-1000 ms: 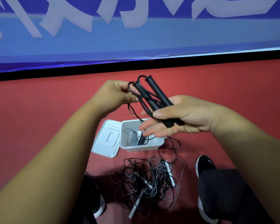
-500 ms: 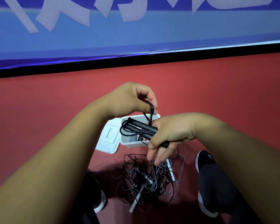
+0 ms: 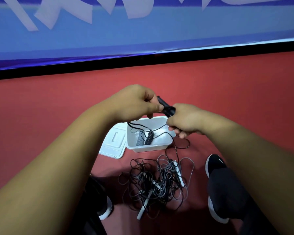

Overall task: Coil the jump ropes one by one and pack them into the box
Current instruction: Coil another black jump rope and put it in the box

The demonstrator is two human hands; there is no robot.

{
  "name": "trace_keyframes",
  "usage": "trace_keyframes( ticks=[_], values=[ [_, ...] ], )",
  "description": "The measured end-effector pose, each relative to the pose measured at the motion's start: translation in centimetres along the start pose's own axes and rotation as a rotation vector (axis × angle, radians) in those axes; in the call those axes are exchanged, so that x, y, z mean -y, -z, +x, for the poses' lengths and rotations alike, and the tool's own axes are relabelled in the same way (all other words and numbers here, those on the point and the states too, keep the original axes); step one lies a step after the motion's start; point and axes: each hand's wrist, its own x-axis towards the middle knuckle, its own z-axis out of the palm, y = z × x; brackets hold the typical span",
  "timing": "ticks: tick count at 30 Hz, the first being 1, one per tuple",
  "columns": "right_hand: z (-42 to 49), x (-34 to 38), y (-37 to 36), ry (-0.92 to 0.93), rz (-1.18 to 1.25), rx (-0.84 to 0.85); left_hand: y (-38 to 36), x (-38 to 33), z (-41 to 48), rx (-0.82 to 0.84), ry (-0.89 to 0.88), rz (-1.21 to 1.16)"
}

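**One rope in hand, a heap left to sort**

You hold the black rope [image 3: 166, 108] just above the box [image 3: 159, 147], and both grips are closed on it. Your left hand [image 3: 136, 102] pinches the upper end of its handles, and your right hand [image 3: 185, 122] is curled round the lower end. The cord hangs loose from your right hand, crosses the open box and trails onto the floor [image 3: 41, 116] beside the box's right wall. I judge this rope only partly coiled and not yet packed.

The box stands on the floor between your hands and the pile [image 3: 156, 182], with its lid [image 3: 114, 143] lying flat against its left side. Inside are what look like two wound bundles [image 3: 146, 139], one grey and one black. These are likely ropes already packed, though I cannot tell the count.

The pile lies nearer you, between your shoes [image 3: 215, 165]. It is a tangle of thin cords with at least two pale handles showing, none coiled. Most of the job looks to be ahead: finish this rope, then work through the tangle.
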Motion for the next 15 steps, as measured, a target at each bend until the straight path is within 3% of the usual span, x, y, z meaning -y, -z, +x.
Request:
trace_keyframes(
  ticks=[3, 8, 11, 15],
  values=[
    [0.3, 0.4, 0.1, 0.039, 0.01, -0.177, -0.3, 0.3, -0.1, 0.075, 0.093, -0.146],
    [-0.7, 1.3, 0.3, 0.13, -0.058, -0.282, -0.9, 0.9, 0.6, 0.089, 0.29, -0.311],
    [-1.5, 1.7, 0.2, 0.149, -0.107, -0.286, -1.3, 1.2, 1.1, 0.075, 0.316, -0.405],
    [-1.5, 1.8, -0.3, 0.184, 0.103, -0.196, -2.6, 1.4, 1.8, 0.053, 0.353, -0.749]
  ],
)
